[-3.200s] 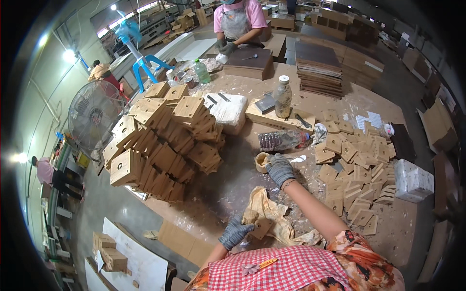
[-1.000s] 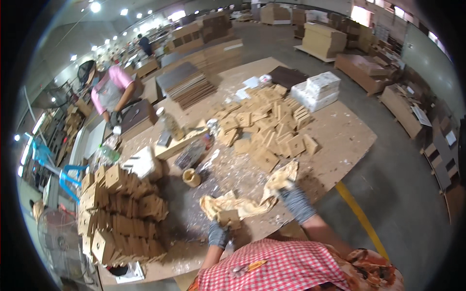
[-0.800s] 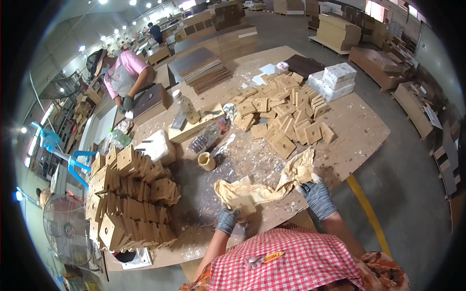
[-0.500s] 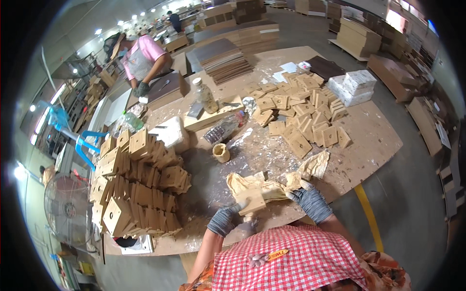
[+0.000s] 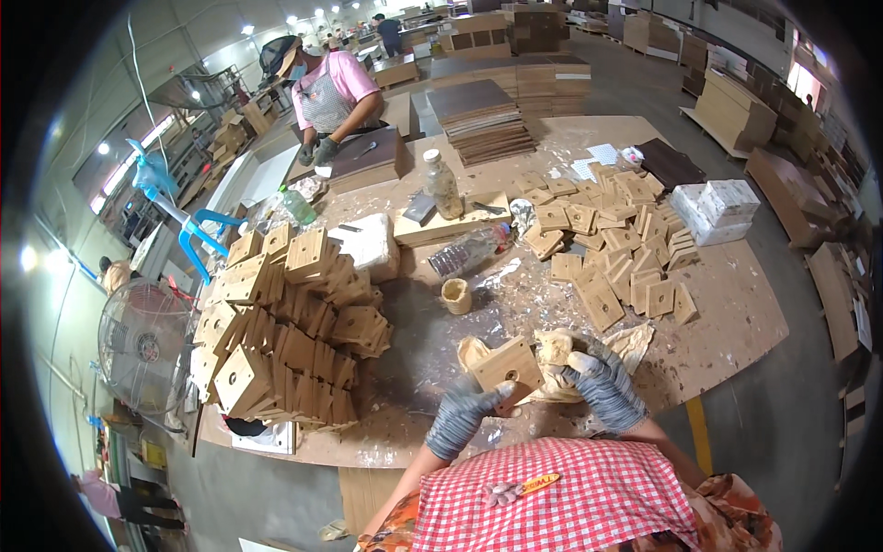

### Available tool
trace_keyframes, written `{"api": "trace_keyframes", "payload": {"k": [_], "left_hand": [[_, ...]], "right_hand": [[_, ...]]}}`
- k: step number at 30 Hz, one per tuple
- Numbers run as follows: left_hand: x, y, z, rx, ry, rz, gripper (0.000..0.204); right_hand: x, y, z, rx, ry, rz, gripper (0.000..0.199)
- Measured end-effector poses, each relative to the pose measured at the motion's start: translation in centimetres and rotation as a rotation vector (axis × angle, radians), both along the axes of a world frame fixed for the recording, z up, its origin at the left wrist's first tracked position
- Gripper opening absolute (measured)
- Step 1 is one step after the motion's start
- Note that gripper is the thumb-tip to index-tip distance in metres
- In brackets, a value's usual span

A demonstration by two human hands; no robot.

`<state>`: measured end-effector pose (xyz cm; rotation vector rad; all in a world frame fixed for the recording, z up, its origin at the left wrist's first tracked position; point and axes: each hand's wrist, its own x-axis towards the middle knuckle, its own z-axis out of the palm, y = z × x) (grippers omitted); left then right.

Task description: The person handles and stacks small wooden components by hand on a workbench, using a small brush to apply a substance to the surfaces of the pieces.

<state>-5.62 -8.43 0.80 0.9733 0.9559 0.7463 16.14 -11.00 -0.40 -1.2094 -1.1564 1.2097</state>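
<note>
A square, tan wooden block [image 5: 507, 364] with a small centre hole is held above the worktable's [image 5: 736, 322] six-o'clock edge — pinched by the gloved left hand [image 5: 460, 416], while a beige rag [image 5: 563, 361] is gripped by the right hand's [image 5: 600, 386] curled fingers.

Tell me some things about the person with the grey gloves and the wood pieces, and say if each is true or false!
1. The left hand holds a small wooden block with a hole. True.
2. The right hand is bare. False: it wears a grey glove and grips a tan rag.
3. A big pile of wooden boxes sits left of the hands. True.
4. The clear plastic bottle near the middle of the table stands upright. False: it lies on its side.
5. A fan stands left of the table. True.
</note>
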Motion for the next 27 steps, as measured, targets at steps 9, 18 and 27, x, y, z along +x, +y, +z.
{"api": "trace_keyframes", "payload": {"k": [9,18,27], "left_hand": [[1.7,-0.1,-2.3,0.140,0.019,0.067,0.032],[3.4,-0.3,-0.6,0.145,0.030,0.080,0.031],[4.4,0.2,0.0,0.070,-0.014,0.068,0.031]], "right_hand": [[-1.3,0.8,4.5,0.566,-0.513,0.221,0.042],[-0.2,1.5,3.6,0.665,-0.591,0.213,0.044],[1.3,2.2,3.0,0.486,-0.569,0.176,0.044]]}}
